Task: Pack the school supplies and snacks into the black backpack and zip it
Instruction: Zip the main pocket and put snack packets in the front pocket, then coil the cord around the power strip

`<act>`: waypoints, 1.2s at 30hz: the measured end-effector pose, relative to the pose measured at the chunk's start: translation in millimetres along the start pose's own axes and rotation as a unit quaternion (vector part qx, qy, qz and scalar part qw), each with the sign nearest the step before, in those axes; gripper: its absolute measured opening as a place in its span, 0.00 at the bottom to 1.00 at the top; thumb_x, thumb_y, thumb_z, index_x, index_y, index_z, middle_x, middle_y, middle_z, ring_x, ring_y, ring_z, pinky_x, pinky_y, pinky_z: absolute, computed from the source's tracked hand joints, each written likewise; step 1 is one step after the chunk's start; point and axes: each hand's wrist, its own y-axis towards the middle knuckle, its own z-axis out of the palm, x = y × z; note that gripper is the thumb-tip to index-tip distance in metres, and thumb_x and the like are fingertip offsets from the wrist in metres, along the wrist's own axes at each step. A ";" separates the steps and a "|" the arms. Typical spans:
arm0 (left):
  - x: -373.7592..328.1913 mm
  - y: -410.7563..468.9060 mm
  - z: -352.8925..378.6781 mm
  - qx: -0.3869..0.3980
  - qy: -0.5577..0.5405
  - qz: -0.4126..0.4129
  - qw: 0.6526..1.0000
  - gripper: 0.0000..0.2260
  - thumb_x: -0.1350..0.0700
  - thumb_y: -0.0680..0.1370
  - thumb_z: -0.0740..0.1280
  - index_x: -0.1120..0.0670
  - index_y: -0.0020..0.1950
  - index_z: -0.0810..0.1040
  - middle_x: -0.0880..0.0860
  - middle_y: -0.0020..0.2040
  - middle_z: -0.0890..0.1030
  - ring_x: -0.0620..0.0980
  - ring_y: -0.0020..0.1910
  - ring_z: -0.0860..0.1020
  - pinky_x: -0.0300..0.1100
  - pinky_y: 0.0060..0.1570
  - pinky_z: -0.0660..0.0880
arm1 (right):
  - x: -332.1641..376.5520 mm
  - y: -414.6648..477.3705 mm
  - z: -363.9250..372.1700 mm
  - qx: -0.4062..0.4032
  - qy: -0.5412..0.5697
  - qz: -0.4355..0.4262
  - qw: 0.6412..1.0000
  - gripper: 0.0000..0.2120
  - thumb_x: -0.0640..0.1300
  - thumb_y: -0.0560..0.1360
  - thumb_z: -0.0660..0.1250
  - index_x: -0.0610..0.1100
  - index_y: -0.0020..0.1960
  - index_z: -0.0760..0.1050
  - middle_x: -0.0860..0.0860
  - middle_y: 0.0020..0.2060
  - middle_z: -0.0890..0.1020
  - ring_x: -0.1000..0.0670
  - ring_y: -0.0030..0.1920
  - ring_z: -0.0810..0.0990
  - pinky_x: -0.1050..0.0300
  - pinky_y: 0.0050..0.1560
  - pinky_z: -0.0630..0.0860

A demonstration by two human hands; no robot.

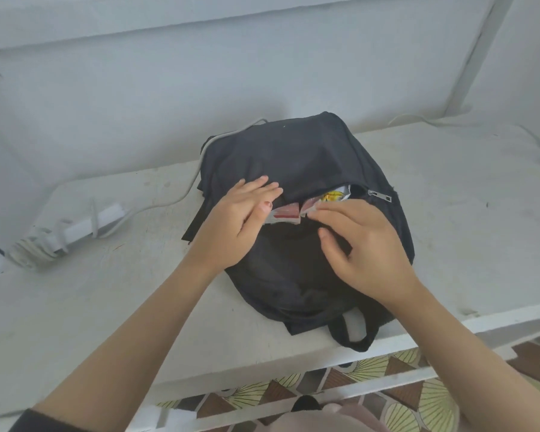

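A backpack [309, 157] lies at the middle of the surface [449, 198]. Snack packets [286, 213] sit in its opening, between a left hand [240, 219] and a right hand [362, 244]. A power strip [85, 226] lies to its left; a wall [138, 104] stands behind.

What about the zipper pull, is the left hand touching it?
Apart. The head view shows the left hand at the left of the backpack, the zipper pull far to the right, snack packets between them.

We've just got the one view here: wide-angle head cam, looking forward and down at the black backpack [309, 157] from pretty close, above its near end. The desk [91, 291] spreads round it, wall [200, 73] behind it, patterned floor [371, 375] nearest us.
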 end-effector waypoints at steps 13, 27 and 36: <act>-10.4 -24.7 10.0 -0.017 0.037 -0.062 0.997 0.19 0.45 0.78 0.57 0.49 0.66 0.73 0.43 0.68 0.70 0.38 0.71 0.62 0.35 0.71 0.56 | -42.7 7.0 -6.3 0.129 -0.071 0.007 0.989 0.24 0.55 0.77 0.50 0.50 0.68 0.71 0.51 0.72 0.67 0.48 0.72 0.64 0.43 0.72 0.52; -39.9 -49.4 0.5 -0.270 -0.097 -0.214 0.934 0.14 0.51 0.77 0.60 0.54 0.56 0.80 0.47 0.52 0.83 0.45 0.53 0.80 0.41 0.53 0.77 | -50.7 60.9 -13.0 0.078 -0.005 -0.095 0.992 0.20 0.53 0.74 0.55 0.46 0.55 0.80 0.48 0.52 0.83 0.45 0.53 0.80 0.51 0.61 0.63; 28.1 -90.1 -75.7 -0.307 0.046 -0.352 0.883 0.10 0.65 0.76 0.65 0.54 0.53 0.80 0.41 0.45 0.81 0.33 0.45 0.77 0.26 0.47 0.71 | 49.2 145.3 30.2 0.216 0.016 -0.230 0.949 0.18 0.53 0.77 0.56 0.49 0.62 0.75 0.51 0.57 0.79 0.46 0.59 0.74 0.50 0.60 0.65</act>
